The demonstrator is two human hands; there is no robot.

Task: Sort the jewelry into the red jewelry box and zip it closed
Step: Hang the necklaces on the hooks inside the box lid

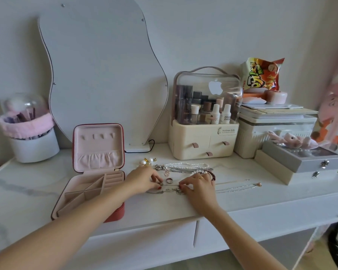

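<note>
Both hands were down on the white dressing table point(242, 199), working the same small tangle of jewelry just right of the red jewelry box point(90, 184). The left hand point(142, 181) had its fingertips curled in on a small ring-like piece on a thin chain point(170, 185), and the right hand point(198, 187) pinched the far end of that chain with bent fingers, though exactly what each fingertip held was too small to tell. These pieces looked feather-light, limp and slippery, likely to snag on one another, so a pinch near a clasp or pendant seemed the safest hold, with each strand lifted clear one at a time. A loose ring point(169, 180) sat between the two hands, stiff and easy to nip by its band. Behind them lay a pearl necklace point(185, 164), silver chains point(191, 170) and pearl earrings point(146, 162), close together and touching in places. Two fine chains point(238, 188) trailed off to the right. The box stood open, lid upright, its pink compartments apparently holding nothing yet, and nothing blocked the short path from pile to tray. The cream cosmetics organizer point(203, 141), the wavy mirror point(101, 75) and the grey boxes point(300, 164) stood well back from the work.
</note>
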